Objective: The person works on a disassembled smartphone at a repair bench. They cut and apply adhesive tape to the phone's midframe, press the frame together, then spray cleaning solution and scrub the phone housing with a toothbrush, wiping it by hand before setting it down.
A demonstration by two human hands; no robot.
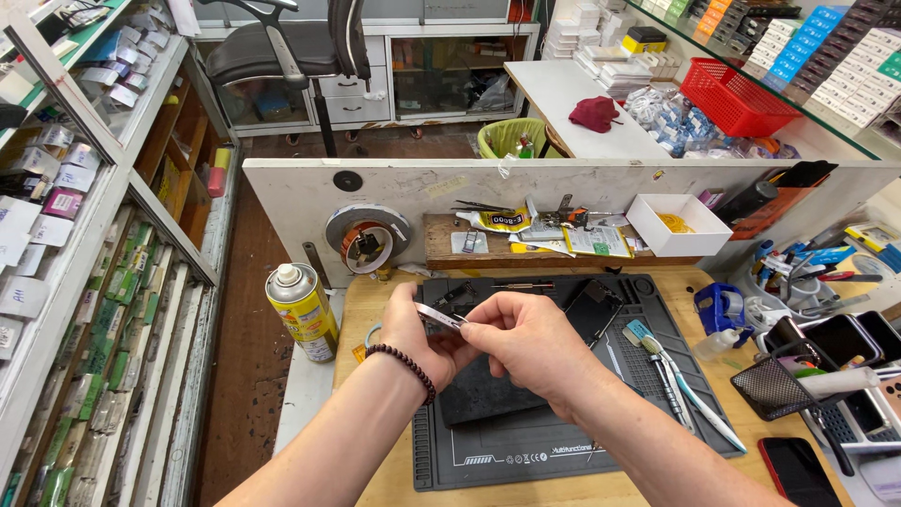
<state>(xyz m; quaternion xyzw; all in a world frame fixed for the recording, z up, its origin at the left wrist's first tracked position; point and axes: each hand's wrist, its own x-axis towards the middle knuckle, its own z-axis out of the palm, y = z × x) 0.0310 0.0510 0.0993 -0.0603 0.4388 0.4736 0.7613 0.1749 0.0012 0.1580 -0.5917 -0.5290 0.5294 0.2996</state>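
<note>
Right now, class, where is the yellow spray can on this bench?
In the head view the spray can stands upright at the bench's left edge, just left of the dark work mat and the left hand, below the tape roll.

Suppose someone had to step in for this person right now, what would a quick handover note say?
Left hand: wears a bead bracelet and pinches one end of a small thin metal strip.
Right hand: fingers closed on the strip's other end.
Both hands hover above a dark phone body lying on the black repair mat.
Nearby: tweezers and small tools right of the mat, yellow spray can at the left, white tray behind.
Done: strip is lifted off the mat.
Left: cannot tell where the strip belongs.
</note>
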